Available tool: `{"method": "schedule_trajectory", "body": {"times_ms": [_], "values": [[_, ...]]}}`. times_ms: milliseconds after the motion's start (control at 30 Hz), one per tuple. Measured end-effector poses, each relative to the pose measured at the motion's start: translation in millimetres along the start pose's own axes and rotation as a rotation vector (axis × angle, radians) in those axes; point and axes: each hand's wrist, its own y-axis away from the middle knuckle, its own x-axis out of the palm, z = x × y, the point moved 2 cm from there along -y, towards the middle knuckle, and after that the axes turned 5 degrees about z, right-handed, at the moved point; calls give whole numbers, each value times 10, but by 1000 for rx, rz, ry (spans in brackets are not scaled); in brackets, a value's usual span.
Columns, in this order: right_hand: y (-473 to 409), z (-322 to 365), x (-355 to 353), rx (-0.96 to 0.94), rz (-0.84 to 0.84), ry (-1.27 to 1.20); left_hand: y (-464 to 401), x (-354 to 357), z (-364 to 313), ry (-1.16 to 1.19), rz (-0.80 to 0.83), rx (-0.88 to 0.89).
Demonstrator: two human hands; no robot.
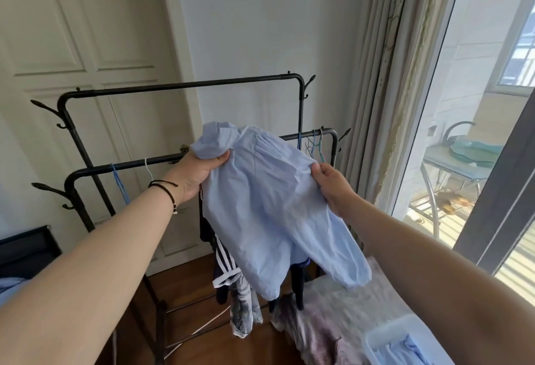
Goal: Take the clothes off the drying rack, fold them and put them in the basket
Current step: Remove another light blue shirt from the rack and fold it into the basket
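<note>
I hold a light blue garment (260,205) up in front of the black metal drying rack (185,86). My left hand (197,176) grips its top left part, bunched in the fingers. My right hand (330,182) pinches its right edge. The garment hangs down with its sleeve drooping to the lower right. Behind it, dark clothes with white stripes (225,266) and a patterned grey piece (243,306) still hang on the rack's lower bar. A white basket (388,332) at the bottom right holds folded light blue fabric (405,350).
Empty hangers (314,147) hang at the right end of the lower bar, two more hangers (121,182) at the left. A fuzzy grey-mauve cover (333,315) lies under the basket. Curtain and glass door stand to the right, a closed door behind.
</note>
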Motion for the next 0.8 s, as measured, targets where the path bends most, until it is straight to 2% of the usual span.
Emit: {"method": "schedule_trajectory", "body": {"times_ms": [100, 267, 500, 700, 800], "values": [[-46, 41, -96, -8, -54, 9, 35, 23, -38, 29, 75, -53], [-36, 109, -155, 8, -14, 82, 120, 189, -97, 134, 212, -171], [29, 129, -96, 89, 80, 46, 210, 470, -132, 307, 154, -175], [161, 178, 31, 156, 186, -18, 201, 699, -230, 328, 178, -164], [182, 190, 103, 274, 286, -40, 149, 752, -285, 320, 171, -166]]}}
